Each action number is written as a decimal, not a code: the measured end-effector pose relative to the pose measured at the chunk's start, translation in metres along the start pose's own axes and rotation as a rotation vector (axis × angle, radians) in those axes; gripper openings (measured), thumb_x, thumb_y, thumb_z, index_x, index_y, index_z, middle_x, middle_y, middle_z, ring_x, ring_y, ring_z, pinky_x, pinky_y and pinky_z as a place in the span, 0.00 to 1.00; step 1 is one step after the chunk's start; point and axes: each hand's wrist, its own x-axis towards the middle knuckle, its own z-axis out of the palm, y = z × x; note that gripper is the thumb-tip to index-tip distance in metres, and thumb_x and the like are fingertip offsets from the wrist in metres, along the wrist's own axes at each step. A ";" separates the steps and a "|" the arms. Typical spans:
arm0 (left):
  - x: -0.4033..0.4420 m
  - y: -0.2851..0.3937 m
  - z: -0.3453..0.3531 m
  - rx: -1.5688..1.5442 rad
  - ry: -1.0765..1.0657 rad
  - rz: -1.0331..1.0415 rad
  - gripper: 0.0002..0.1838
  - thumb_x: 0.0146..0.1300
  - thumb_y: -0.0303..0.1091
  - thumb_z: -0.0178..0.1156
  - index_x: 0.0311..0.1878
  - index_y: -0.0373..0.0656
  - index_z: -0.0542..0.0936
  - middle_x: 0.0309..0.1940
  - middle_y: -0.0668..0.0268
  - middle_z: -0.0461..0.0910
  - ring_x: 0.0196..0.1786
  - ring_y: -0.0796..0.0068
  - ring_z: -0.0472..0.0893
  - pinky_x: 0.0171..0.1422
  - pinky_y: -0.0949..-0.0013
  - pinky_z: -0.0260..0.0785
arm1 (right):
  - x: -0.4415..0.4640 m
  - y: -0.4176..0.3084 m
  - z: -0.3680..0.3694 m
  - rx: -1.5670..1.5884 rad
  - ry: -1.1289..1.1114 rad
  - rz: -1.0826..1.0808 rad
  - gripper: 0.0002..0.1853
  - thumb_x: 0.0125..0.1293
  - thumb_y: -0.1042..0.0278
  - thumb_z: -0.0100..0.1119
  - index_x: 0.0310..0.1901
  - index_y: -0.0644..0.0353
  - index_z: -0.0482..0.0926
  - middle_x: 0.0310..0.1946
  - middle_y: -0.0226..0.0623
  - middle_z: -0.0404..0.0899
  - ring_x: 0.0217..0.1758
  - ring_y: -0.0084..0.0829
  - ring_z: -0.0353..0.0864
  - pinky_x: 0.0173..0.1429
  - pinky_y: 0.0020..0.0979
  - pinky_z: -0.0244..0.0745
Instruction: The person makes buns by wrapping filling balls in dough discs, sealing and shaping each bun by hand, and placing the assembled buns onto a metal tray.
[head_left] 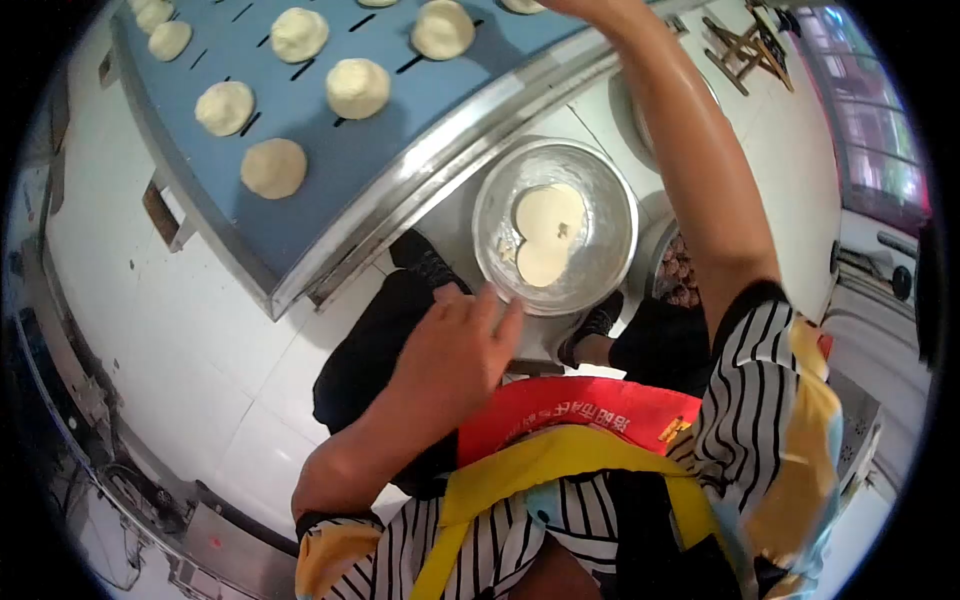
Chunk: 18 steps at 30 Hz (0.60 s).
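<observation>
My left hand [458, 345] is in front of the near rim of a steel bowl [484, 240], its fingers apart and nothing seen in them. Inside the bowl lie joined rounds of pale dough [548, 235] with small scraps beside them. My right arm stretches up past the bowl toward the blue work surface. Only the edge of my right hand [582, 6] shows at the top of the view; its fingers are cut off. On the blue surface [300, 225] sit several round dough buns [357, 88], and a flatter one [273, 168] lies nearest the corner.
A metal rail [430, 165] edges the blue surface. Right of the bowl, a second bowl [678, 270] holds brownish lumps, partly hidden by my arm. Another round metal vessel [640, 115] stands behind my forearm. A wooden folding stool [745, 50] is on the tiled floor at upper right.
</observation>
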 end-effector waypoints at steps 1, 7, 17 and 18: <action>0.000 0.000 0.000 0.037 -0.013 -0.019 0.27 0.57 0.33 0.64 0.59 0.35 0.70 0.55 0.46 0.73 0.58 0.53 0.75 0.59 0.57 0.71 | -0.035 0.023 -0.009 0.174 -0.142 0.035 0.32 0.56 0.43 0.65 0.56 0.54 0.71 0.48 0.45 0.77 0.50 0.34 0.78 0.51 0.34 0.71; 0.020 0.011 -0.013 0.055 -0.242 -0.155 0.31 0.57 0.35 0.65 0.63 0.42 0.67 0.60 0.51 0.71 0.59 0.53 0.74 0.63 0.58 0.68 | -0.205 0.227 0.173 0.031 -0.389 0.431 0.29 0.58 0.47 0.65 0.50 0.65 0.79 0.44 0.44 0.82 0.45 0.39 0.82 0.48 0.37 0.76; 0.056 0.024 -0.007 0.030 -0.300 -0.188 0.32 0.55 0.34 0.66 0.63 0.42 0.68 0.58 0.51 0.72 0.57 0.52 0.75 0.61 0.57 0.69 | -0.212 0.229 0.315 -0.260 -0.034 0.772 0.29 0.53 0.49 0.67 0.52 0.57 0.76 0.55 0.41 0.73 0.58 0.41 0.70 0.57 0.47 0.68; 0.058 0.025 -0.006 0.035 -0.303 -0.187 0.32 0.54 0.34 0.67 0.63 0.42 0.67 0.58 0.51 0.72 0.57 0.51 0.75 0.61 0.57 0.69 | -0.210 0.232 0.320 -0.273 0.003 0.794 0.24 0.56 0.49 0.63 0.50 0.57 0.77 0.53 0.41 0.73 0.57 0.41 0.70 0.55 0.47 0.68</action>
